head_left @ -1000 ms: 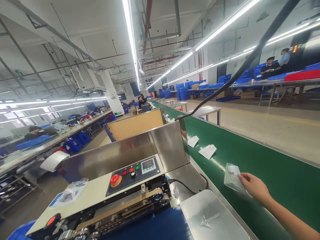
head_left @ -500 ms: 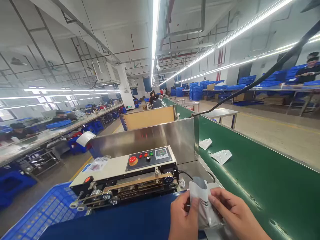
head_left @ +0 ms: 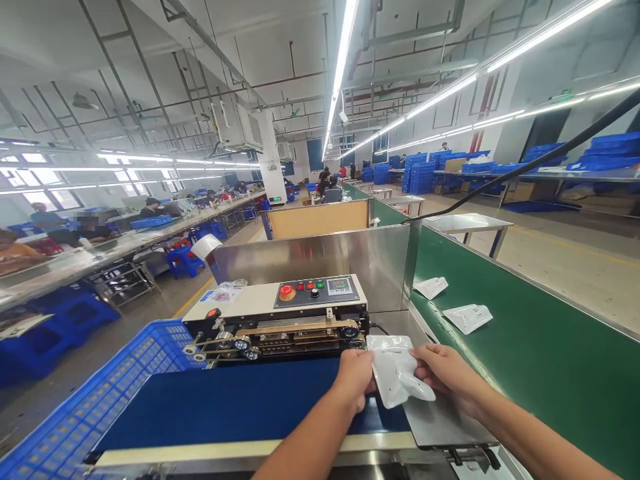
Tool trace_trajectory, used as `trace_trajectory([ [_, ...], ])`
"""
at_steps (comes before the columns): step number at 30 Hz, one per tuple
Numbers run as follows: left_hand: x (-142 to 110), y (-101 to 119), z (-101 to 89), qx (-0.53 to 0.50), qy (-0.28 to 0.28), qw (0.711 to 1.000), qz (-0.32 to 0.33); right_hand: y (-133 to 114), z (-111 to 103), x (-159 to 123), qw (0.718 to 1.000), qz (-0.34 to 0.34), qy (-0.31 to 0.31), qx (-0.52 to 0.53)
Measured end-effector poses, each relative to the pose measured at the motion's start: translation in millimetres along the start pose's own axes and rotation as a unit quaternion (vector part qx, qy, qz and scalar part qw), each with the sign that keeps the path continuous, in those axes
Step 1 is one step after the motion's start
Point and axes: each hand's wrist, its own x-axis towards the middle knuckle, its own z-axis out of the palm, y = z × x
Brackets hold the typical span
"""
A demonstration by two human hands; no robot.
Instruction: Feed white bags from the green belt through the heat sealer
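Left hand [head_left: 354, 379] pinched the left edge of a white pouch [head_left: 393, 373]; right hand [head_left: 445, 370] pinched its right edge near the upper corner, so the pouch sat between the two. Long axis ran roughly away from the person, flat top edge toward the machine [head_left: 260, 293], bulging lower end toward the body (contents hidden, one lump poking out to the right). Pouch was over the right end of the blue belt [head_left: 225, 407] and the metal plate [head_left: 445, 427]; couldn't tell if it touched either. Machine's end rollers [head_left: 350, 330] lay just beyond its upper left corner, left hand nearer them. Right hand was nearer the green conveyor [head_left: 545, 353], where two more pouches [head_left: 469, 319] lay apart.
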Motion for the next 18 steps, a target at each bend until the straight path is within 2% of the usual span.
trace_trajectory([
  [3,1.4,10.0,-10.4,-0.009,0.026,1.000,-0.010,-10.9,15.7,8.3,1.000,0.018,-0.007,-0.004],
  [8,-2.1,15.1,-46.9,-0.011,0.064,0.998,0.012,-13.5,54.8,23.0,0.999,0.026,-0.032,-0.013],
  [13,-18.8,23.4,-90.1,-0.032,0.093,0.994,0.043,-11.7,91.9,23.1,0.989,0.046,-0.131,-0.044],
  [16,-35.3,24.0,-121.4,-0.066,0.084,0.992,0.070,-17.9,82.8,11.3,0.982,0.045,-0.176,-0.051],
  [18,-49.0,16.3,-145.8,-0.084,0.120,0.985,0.090,-24.0,55.6,13.3,0.983,0.011,-0.180,-0.042],
])
